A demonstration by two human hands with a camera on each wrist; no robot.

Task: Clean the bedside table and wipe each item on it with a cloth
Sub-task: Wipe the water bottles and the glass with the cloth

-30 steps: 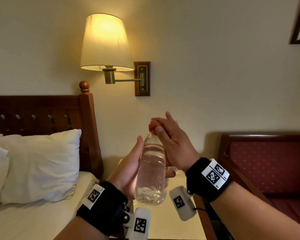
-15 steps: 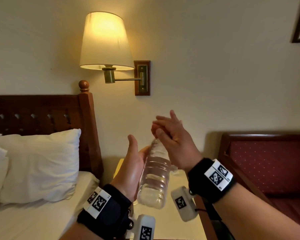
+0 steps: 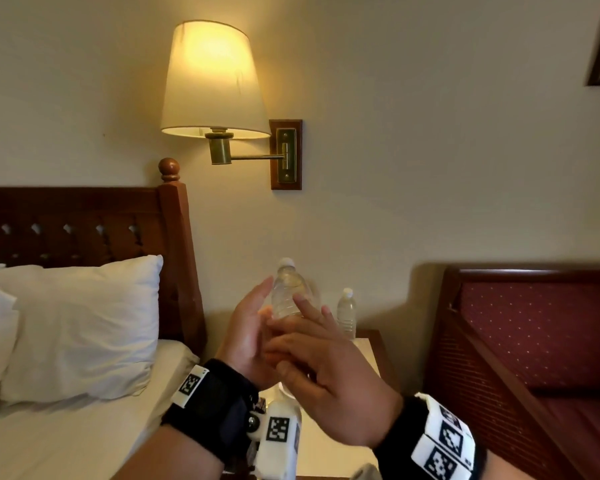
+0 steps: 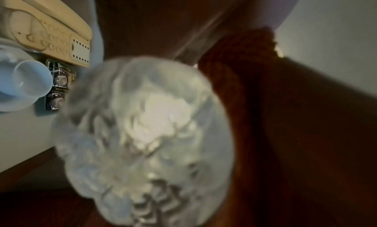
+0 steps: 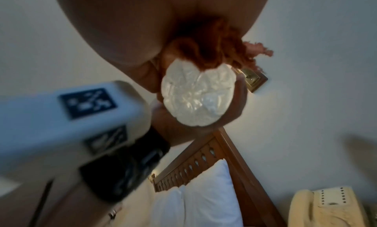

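Observation:
I hold a clear water bottle [image 3: 288, 292] upright in front of me, above the bedside table [image 3: 364, 355]. My left hand [image 3: 253, 327] grips the bottle's body from the left. My right hand [image 3: 312, 344] wraps the lower body from the right and presses a reddish cloth against it. The head view hides the cloth under that hand. The right wrist view shows the cloth [image 5: 214, 53] bunched against the bottle's base [image 5: 197, 96]. In the left wrist view the base [image 4: 142, 133] fills the middle, with the cloth [image 4: 244, 85] to its right. The bottle's white cap is bare.
A second small water bottle [image 3: 346, 313] stands at the back of the table. A cream telephone [image 4: 51, 29], a white cup [image 4: 26, 83] and a dark packet [image 4: 59, 85] are also on it. Bed and pillow [image 3: 80, 323] lie left, a red armchair [image 3: 534, 341] right, a wall lamp [image 3: 212, 81] above.
My right hand slid with the cloth from the cap down to the bottle's lower body. The bottle went from tilted to upright, and both hands sank a little.

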